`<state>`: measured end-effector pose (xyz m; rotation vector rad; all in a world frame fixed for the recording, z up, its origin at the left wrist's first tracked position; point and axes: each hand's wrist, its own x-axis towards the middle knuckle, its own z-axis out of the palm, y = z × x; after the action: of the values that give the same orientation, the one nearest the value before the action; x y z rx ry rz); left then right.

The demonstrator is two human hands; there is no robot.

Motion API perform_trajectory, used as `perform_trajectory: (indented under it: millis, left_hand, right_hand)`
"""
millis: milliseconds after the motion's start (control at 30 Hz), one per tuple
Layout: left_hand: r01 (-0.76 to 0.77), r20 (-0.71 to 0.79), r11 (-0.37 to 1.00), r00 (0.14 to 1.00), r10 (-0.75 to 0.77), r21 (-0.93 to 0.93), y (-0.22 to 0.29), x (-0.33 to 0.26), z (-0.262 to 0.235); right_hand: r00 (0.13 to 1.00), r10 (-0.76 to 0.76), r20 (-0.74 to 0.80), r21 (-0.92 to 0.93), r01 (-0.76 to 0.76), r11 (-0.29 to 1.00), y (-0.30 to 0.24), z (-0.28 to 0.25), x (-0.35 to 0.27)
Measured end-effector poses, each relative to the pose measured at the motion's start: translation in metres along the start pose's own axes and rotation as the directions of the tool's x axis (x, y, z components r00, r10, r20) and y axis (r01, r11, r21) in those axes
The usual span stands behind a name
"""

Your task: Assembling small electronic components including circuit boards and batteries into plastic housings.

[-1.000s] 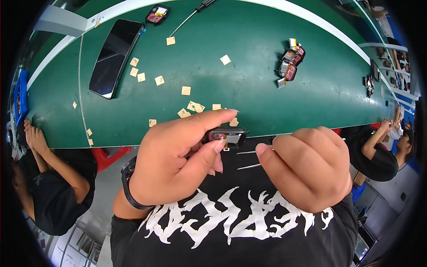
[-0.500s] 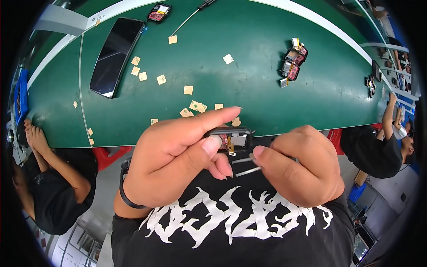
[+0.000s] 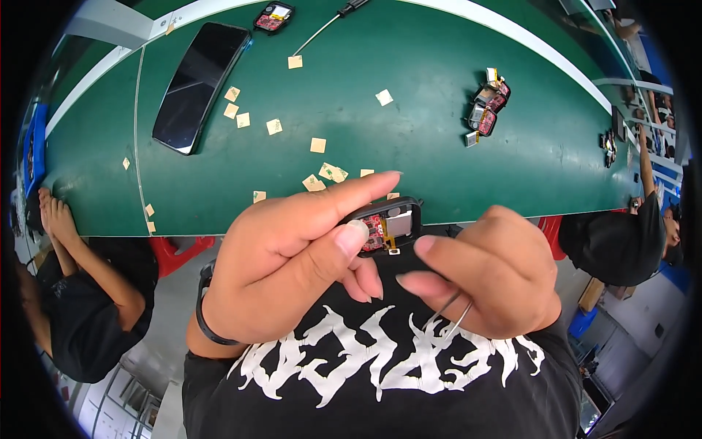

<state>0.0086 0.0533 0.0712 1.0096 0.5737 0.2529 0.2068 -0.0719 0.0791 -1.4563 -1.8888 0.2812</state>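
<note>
My left hand point(image 3: 281, 252) is closed on a small black device case point(image 3: 418, 216) by its left end, the thumb lying over one side. The case's open face shows a red circuit board point(image 3: 372, 234), a silver battery point(image 3: 398, 224) and a gold flex strip with a small white-framed end hanging at the lower rim. Just to the right, my right hand point(image 3: 497, 267) curls around metal tweezers point(image 3: 457, 322), their two prongs slanting down below the fingers. Its thumb and forefinger tips are apart, close to the case's right end; whether they touch it I cannot tell.
On the green table point(image 3: 424, 161) are scattered beige adhesive squares point(image 3: 318, 145), a black phone point(image 3: 201, 88), a screwdriver point(image 3: 322, 34) and another opened case point(image 3: 274, 17). Several opened cases point(image 3: 488, 106) lie in a row at right. Other people sit at both sides.
The tweezers have swung from pointing left at the case to pointing down beneath my right hand. The case is tilted up more, showing more of its inside.
</note>
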Motion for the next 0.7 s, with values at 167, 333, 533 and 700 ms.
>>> perform_trajectory:
  millis: [167,333,533,700]
  left_hand:
    - [0.031,-0.025,0.999,0.999,-0.031,-0.033,0.001,-0.001,-0.001]
    - [0.012,0.028,1.000,1.000,-0.012,-0.004,0.001,0.001,-0.003]
    - [-0.019,0.022,0.999,1.000,0.018,0.037,0.000,0.001,-0.002]
    - [-0.015,0.010,0.999,1.000,0.014,0.050,0.001,0.000,0.001]
  right_hand:
    - [0.997,-0.024,-0.078,-0.072,0.019,0.997,0.003,-0.006,-0.003]
    - [0.969,-0.237,-0.068,-0.331,0.202,0.922,0.009,-0.009,-0.003]
    - [0.966,-0.258,0.005,-0.472,0.230,0.851,-0.004,-0.014,0.007]
    - [0.941,-0.331,0.067,-0.444,0.325,0.835,0.000,-0.012,0.011]
